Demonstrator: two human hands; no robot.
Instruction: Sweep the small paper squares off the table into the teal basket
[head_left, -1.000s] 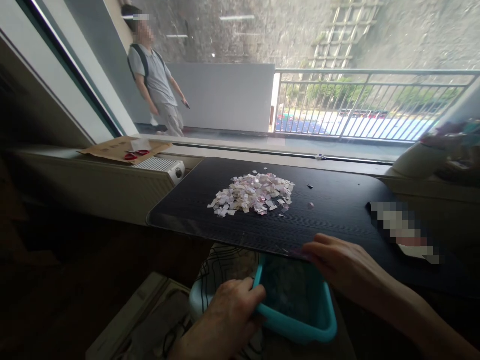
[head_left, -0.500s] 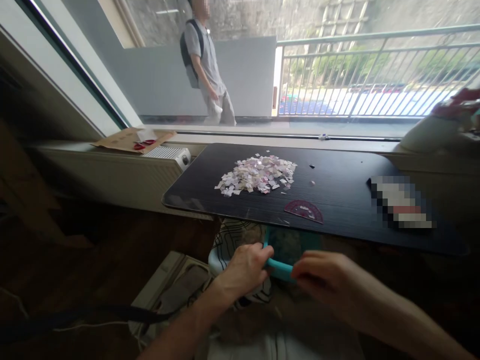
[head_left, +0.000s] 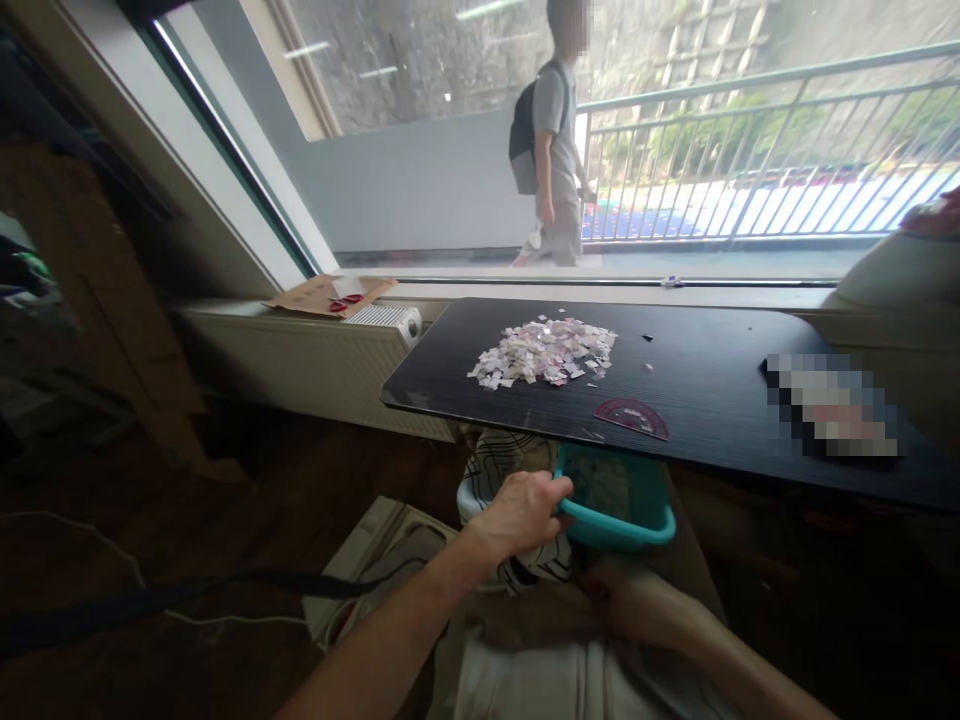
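My left hand (head_left: 521, 512) grips the near-left rim of a teal plastic basket (head_left: 630, 525) held just under the front edge of a black table (head_left: 705, 400). My right hand (head_left: 626, 597) rests low on my lap below the basket; its fingers are dim and hard to read. On the table lies a heap of small pink and white paper scraps (head_left: 546, 350). A pink protractor (head_left: 631, 417) lies flat near the table's front edge, above the basket.
A blurred-out item (head_left: 829, 415) lies on the table's right part. A radiator (head_left: 315, 360) with cardboard and red scissors (head_left: 343, 298) runs along the window. Outside, a person with a backpack (head_left: 551, 150) walks past a railing. A cable (head_left: 187, 590) crosses the dark floor.
My right hand left the table edge, leaving the protractor lying there, and dropped down to my lap. The view swung left. The person outside walked to the right.
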